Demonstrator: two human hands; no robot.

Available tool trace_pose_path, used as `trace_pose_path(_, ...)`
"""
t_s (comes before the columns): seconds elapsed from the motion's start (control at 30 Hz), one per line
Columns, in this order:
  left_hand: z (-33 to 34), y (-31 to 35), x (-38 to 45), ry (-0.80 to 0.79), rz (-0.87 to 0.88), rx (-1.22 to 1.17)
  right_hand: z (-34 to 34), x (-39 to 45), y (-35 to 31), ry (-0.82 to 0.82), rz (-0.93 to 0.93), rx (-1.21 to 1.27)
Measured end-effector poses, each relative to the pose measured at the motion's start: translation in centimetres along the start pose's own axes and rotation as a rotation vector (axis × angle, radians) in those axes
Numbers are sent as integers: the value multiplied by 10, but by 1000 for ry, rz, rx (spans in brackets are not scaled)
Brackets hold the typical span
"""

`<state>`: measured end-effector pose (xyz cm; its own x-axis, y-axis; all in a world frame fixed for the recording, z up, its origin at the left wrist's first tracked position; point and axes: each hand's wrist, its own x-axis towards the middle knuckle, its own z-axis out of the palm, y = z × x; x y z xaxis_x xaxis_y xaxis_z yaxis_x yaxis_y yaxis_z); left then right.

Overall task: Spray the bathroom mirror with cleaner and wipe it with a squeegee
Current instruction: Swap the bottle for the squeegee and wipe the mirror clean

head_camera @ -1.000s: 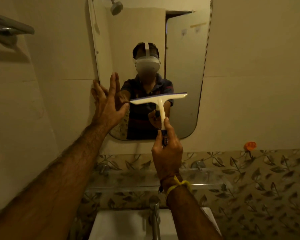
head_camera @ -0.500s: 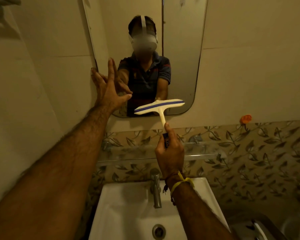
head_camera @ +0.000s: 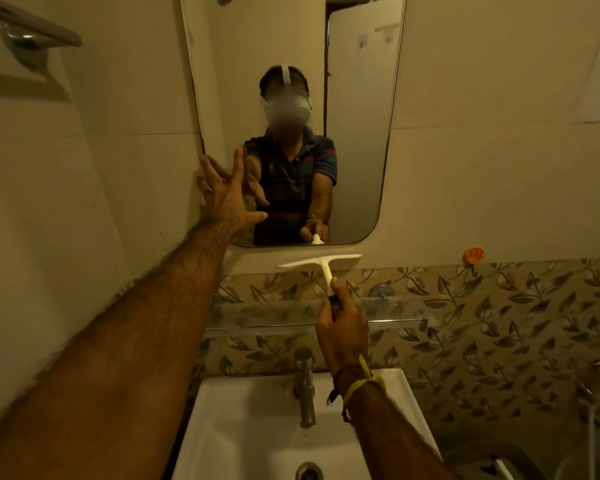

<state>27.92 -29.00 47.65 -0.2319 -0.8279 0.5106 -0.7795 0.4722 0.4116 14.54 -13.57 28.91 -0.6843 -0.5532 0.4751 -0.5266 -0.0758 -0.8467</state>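
R hand point(head_camera: 342, 327) gripping squeegee point(head_camera: 321, 263), sink point(head_camera: 257, 431) w/ drain only

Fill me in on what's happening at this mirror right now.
A person is cleaning the bathroom mirror. The right hand grips a white squeegee by its handle, with the blade just below the mirror's bottom edge, off the glass and above the glass shelf. The left hand, fingers spread, is at the mirror's lower left edge. The sink and tap sit below. No spray bottle is in view.
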Motion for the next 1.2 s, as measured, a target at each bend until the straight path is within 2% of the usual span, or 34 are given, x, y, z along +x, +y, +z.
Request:
trace_pose_path(0.17,-10,17,12,81,76,86,-13,22,-31,113,-156,175)
trace_pose_path(0.27,-18,37,25,147,107,114,-24,57,-59,172,-194,247)
trace_pose_path(0.5,-51,77,56,284,200,159,-49,157,-150,275,-423,346)
trace_pose_path(0.77,-80,116,84,588,340,284,-68,257,-247,393,-609,328)
trace_pose_path(0.93,-70,124,91,681,352,307,-66,286,-263,413,-574,329)
trace_pose_path(1.2,-64,124,99,622,294,468,-64,277,-242,406,-573,246)
